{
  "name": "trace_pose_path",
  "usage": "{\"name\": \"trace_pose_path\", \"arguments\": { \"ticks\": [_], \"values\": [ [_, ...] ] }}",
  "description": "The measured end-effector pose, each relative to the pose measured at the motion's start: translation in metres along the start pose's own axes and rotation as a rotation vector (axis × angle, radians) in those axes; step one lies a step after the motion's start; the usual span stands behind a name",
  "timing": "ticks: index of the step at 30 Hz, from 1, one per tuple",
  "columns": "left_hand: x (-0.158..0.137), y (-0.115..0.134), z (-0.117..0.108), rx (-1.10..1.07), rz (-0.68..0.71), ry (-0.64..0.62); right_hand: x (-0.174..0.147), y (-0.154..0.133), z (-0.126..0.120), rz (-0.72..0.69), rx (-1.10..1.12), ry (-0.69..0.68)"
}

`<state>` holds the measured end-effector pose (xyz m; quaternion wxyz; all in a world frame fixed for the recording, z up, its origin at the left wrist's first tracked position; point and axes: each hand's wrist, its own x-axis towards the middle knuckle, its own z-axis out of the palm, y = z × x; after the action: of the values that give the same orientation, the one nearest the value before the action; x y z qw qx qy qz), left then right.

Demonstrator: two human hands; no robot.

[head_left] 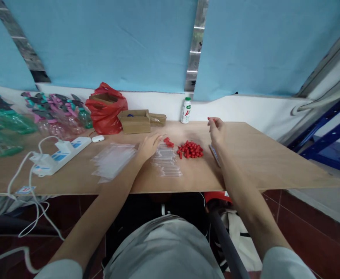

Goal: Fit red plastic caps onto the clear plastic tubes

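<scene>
My left hand (pixel 150 146) rests at the upper left end of a row of thin clear tubes (pixel 167 157), fingers stretched out over the tabletop. Several red pieces (pixel 168 142) lie at the far end of that row, just beyond its fingertips. A heap of small red caps (pixel 191 150) sits to the right of the tubes. Raised above the table, right of the heap, my right hand (pixel 217 131) pinches a small red cap (pixel 208 118) between thumb and finger. Flat clear plastic bags (pixel 113 161) lie left of my left hand.
A white power strip (pixel 62 155) with plugs and cables stands at left, near several spray bottles (pixel 56 120). Along the back are a red plastic bag (pixel 107 110), an open cardboard box (pixel 134 123) and a white bottle (pixel 186 111). A phone-like slab (pixel 214 155) lies beside my right forearm.
</scene>
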<state>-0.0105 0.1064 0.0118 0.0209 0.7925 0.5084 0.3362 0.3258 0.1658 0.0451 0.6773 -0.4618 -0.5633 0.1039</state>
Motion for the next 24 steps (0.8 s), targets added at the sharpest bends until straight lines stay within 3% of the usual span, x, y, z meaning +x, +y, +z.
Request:
{"name": "trace_pose_path", "arguments": {
  "ticks": [5,10,18,24],
  "values": [
    [0.002,0.002,0.008,-0.112,0.227,-0.086,-0.018,-0.007,0.009,-0.133,-0.256,-0.307],
    [0.001,0.001,0.012,-0.103,0.28,-0.15,-0.036,-0.021,0.019,-0.224,-0.478,-0.64],
    [0.0,-0.003,0.015,-0.098,0.275,-0.239,-0.034,-0.026,0.015,-0.318,-0.639,-0.726],
    [0.0,-0.002,0.016,-0.024,0.225,-0.119,-0.03,-0.021,0.009,-0.297,-0.674,-0.775]
  ]
}}
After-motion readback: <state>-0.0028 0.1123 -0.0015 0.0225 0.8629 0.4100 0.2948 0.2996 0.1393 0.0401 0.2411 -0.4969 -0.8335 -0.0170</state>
